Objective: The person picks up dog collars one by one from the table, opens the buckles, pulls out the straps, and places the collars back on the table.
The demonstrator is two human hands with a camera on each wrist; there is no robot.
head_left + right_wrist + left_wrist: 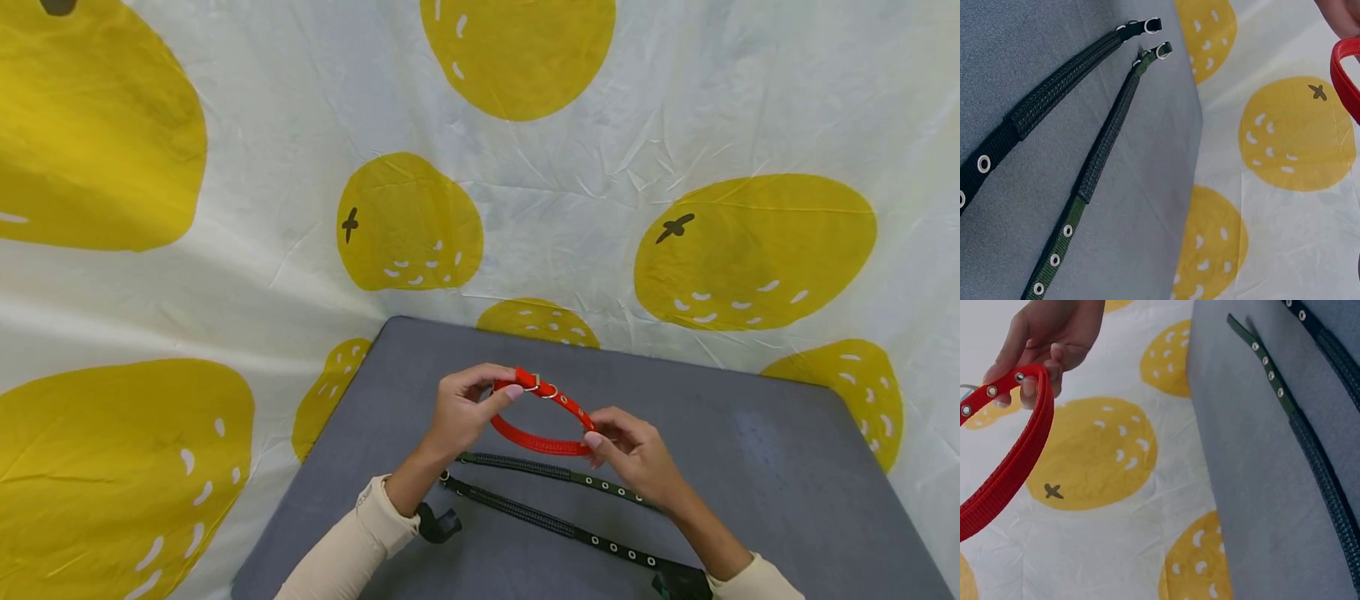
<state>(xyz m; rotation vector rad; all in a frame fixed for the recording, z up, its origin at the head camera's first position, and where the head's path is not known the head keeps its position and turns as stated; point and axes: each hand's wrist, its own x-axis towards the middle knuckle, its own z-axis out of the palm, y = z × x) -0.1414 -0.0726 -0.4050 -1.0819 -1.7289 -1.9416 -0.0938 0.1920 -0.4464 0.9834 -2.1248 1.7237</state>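
A red collar (536, 440) with metal eyelets is held up above the table as a loop. My left hand (461, 408) pinches it beside the buckle (536, 381) and D-ring, thumb in front. At the loop's other end, my right hand (637, 454) pinches the bent band between thumb and fingers. In the left wrist view the eyelets of the red collar (1016, 462) run up to the pinching fingers. Only a curved piece of the red collar (1342, 78) enters the right wrist view.
A green collar (1072, 219) and a black collar (1063, 84), both with dark padded sections, lie stretched out side by side on the grey table (750, 467). A white cloth (555, 225) printed with yellow fruit hangs behind and beside the table.
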